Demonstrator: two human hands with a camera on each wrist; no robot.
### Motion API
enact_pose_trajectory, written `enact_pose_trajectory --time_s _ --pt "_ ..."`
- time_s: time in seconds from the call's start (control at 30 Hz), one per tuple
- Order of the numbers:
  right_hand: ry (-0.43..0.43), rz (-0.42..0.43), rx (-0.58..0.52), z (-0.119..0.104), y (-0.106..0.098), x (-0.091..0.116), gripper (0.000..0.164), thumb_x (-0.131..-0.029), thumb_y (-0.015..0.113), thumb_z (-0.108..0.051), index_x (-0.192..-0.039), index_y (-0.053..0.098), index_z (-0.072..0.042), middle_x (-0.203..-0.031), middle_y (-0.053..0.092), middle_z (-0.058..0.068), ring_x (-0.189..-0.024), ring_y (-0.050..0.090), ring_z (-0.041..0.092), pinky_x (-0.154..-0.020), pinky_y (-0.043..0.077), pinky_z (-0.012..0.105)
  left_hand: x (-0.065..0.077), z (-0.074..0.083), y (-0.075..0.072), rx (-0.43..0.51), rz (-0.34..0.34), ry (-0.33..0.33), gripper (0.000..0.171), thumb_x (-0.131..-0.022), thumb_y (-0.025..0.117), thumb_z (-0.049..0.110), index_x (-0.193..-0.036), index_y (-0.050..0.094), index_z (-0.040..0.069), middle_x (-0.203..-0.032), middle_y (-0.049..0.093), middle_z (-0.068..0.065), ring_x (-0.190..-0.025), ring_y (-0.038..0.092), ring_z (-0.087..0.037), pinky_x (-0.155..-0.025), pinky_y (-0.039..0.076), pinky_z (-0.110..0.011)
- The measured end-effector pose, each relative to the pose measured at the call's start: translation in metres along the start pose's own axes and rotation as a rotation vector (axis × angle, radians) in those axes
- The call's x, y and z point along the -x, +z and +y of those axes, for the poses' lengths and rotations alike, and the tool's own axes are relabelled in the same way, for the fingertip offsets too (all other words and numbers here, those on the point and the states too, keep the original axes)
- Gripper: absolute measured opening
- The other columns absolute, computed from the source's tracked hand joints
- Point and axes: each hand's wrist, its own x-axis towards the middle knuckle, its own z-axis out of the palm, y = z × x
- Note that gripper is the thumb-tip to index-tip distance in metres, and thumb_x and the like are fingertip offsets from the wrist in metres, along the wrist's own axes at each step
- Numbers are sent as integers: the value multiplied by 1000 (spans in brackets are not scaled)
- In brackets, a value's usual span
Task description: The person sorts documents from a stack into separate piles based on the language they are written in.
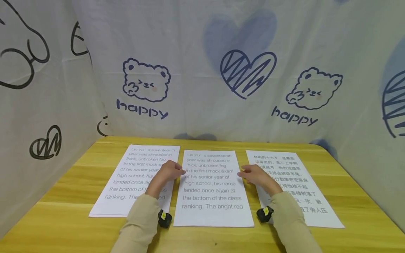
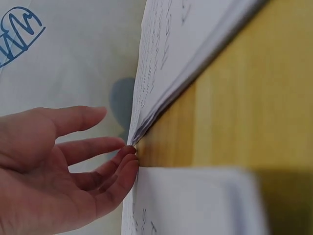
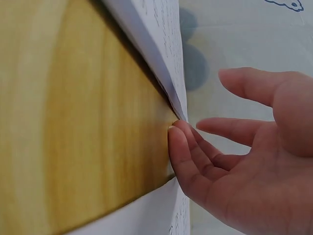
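Beige sleeves (image 1: pixel 138 222) reach in from the near side. Left hand (image 1: pixel 168 172) and right hand (image 1: pixel 257 175) are at the left and right edges of the middle paper stack (image 1: pixel 212 191), thumbs wide of loosely bent fingers; I cannot tell whether fingertips touch it. Left papers (image 1: pixel 128 182) and right papers (image 1: pixel 311 196) flank it on the wooden table (image 1: pixel 215 242).

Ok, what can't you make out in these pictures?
Head: words on left paper, behind left hand and left sleeve.
Head: words on right paper, behind right hand and right sleeve.
Left wrist: bottom paper, corner blurred, rest cut off by the lower edge.
Right wrist: part of a drawing, cut off by the top edge.
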Motion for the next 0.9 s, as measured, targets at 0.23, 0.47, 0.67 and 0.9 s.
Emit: enact_pose_trajectory --time_s 0.23,0.47,0.67,0.9 --pt "-37 -15 44 2 4 -2 18 -94 60 -15 -84 57 -1 -67 45 6 -60 39 16 -59 33 28 -1 -4 2 -40 -69 54 27 -84 73 17 -65 57 7 -64 44 -1 -61 39 -14 -56 32 -24" --pt "-47 11 87 1 7 -1 14 -93 62 -16 -86 63 -3 -66 41 2 -63 39 16 -59 31 28 2 -2 4 -44 -65 71 46 -83 74 17 -57 37 14 -58 35 1 -55 33 -12 -53 28 -23" --pt "-43 21 93 1 8 -2 15 -92 62 -17 -94 66 -3 -72 45 4 -69 41 18 -61 31 29 3 0 2 -78 -82 97 36 -86 72 19 -64 44 12 -63 40 -1 -60 38 -13 -56 31 -25" --pt "-47 17 88 -1 9 -1 38 -88 68 -16 -121 63 3 -103 60 16 -87 51 24 -76 43 35 5 2 2 -87 -79 85 24 -88 70 19 -100 65 -1 -83 56 -9 -70 47 -17 -62 39 -27"
